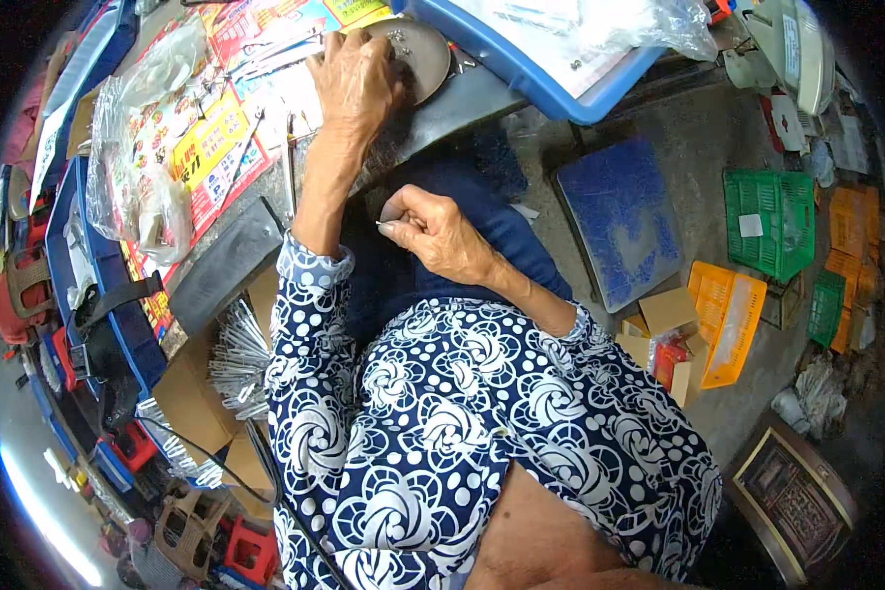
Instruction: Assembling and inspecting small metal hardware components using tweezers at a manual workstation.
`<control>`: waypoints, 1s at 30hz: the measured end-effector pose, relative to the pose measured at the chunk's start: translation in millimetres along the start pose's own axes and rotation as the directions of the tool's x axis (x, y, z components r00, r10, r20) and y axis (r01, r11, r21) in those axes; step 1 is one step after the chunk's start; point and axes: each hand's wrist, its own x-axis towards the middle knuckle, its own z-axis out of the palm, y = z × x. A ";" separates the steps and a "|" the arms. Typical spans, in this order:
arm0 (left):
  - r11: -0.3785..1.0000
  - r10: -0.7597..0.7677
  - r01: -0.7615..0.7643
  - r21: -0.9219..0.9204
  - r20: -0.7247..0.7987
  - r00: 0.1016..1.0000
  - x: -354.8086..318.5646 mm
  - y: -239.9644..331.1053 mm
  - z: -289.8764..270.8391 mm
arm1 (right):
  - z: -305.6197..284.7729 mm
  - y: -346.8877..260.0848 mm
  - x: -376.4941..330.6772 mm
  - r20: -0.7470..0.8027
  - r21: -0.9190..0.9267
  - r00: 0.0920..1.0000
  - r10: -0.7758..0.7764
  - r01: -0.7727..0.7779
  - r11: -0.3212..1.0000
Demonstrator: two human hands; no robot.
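Cluttered workbench, left hand fingers spread over metal dish, right hand fingers pinching small pin

The grey table carries a round metal dish; left of the dish lie colourful leaflets, right of it a blue tray.

Upper centre, a round dish looks like dull grey metal. The tray beside it is smooth blue plastic, topped by crinkled clear film. Glossy printed paper lies upper left. The crate at right is green plastic lattice.
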 end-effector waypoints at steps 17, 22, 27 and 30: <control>0.454 -0.431 0.258 -0.853 0.043 0.901 -21.0 10.3 -53.3 | -30.0 -42.1 32.0 -0.233 0.141 0.970 -0.072 0.107 0.984; -0.303 -0.409 0.203 -0.931 0.319 0.855 -64.4 -4.1 -56.9 | -14.2 -55.4 47.3 -0.221 0.088 0.961 -0.167 0.190 0.978; -0.464 -0.404 0.191 -0.865 0.398 0.824 -94.2 -12.0 -59.6 | 10.6 -57.5 54.9 -0.148 0.089 0.975 -0.163 0.178 0.980; -0.504 -0.428 0.153 -0.850 0.400 0.810 -100.4 -14.0 -60.1 | 17.0 -53.4 58.4 -0.112 0.046 0.978 -0.174 0.179 0.983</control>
